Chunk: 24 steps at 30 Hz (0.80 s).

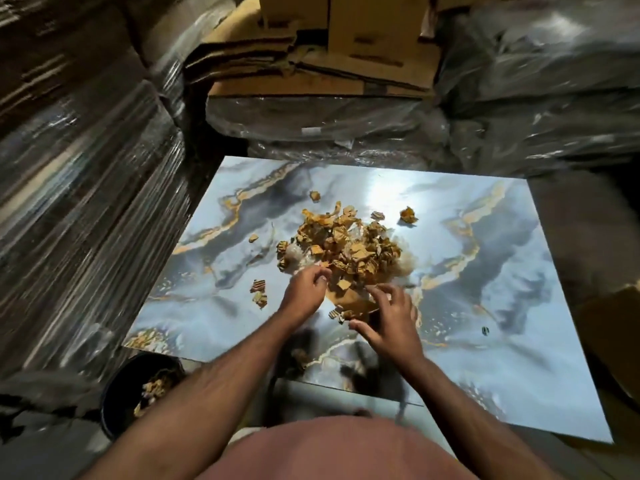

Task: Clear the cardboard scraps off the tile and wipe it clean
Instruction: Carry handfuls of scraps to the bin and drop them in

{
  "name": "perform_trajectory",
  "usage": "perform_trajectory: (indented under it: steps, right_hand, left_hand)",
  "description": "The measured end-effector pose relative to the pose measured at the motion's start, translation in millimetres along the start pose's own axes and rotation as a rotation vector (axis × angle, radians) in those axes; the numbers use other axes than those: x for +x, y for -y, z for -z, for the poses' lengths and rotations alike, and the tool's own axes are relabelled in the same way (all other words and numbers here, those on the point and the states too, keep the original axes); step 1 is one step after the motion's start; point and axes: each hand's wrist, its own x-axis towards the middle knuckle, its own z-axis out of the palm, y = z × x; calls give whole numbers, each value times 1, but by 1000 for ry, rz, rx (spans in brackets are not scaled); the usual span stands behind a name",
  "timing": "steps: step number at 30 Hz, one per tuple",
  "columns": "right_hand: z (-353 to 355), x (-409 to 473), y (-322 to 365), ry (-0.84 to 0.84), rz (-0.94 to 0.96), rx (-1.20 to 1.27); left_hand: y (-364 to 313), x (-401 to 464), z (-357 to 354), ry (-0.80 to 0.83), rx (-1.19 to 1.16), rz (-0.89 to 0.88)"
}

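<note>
Both hands worked at the near edge of the pile of scraps [341, 245], which sat on the glossy tile [485, 271] just beyond the fingertips. The left hand [304, 289] had its fingers curled and seemed to pinch a small scrap, though blur made that uncertain; the right hand [388, 317] lay a little apart from it, fingers bent over a larger flat piece of cardboard [349, 301] at the pile's near edge, and whether it actually gripped that piece could not be told. Loose bits lay wide of both hands: a few scraps [259, 292] to the left of the left hand, and a crumpled one [408, 215] well beyond the right. The bucket [117, 386], already holding some scraps, stood below the left forearm, off the tile. The likely trouble was spillage, since a scooped handful carried across that gap could shed pieces back on the tile or the floor. Dragging gritty cardboard might also scuff the shiny surface, and the outlying bits could easily be missed before wiping
</note>
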Motion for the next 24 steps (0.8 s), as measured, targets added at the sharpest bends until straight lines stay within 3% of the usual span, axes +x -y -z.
perform_trajectory:
  steps: [4,6,11,17,24]
  right_hand:
    - [-16,-3,0,174,-97,-7]
    - [-21,-1,4,216,-99,-35]
    - [-33,-1,22,271,-85,-88]
    - [-70,-10,52,303,-69,-201]
    - [-107,-8,93,99,-191,-171]
  left_hand:
    - [17,0,6,-123,255,-53]
    - [29,-1,15,-224,392,3]
    - [56,-6,41,-320,379,107]
    - [94,-7,55,2,420,119]
    - [117,-2,65,182,385,-144]
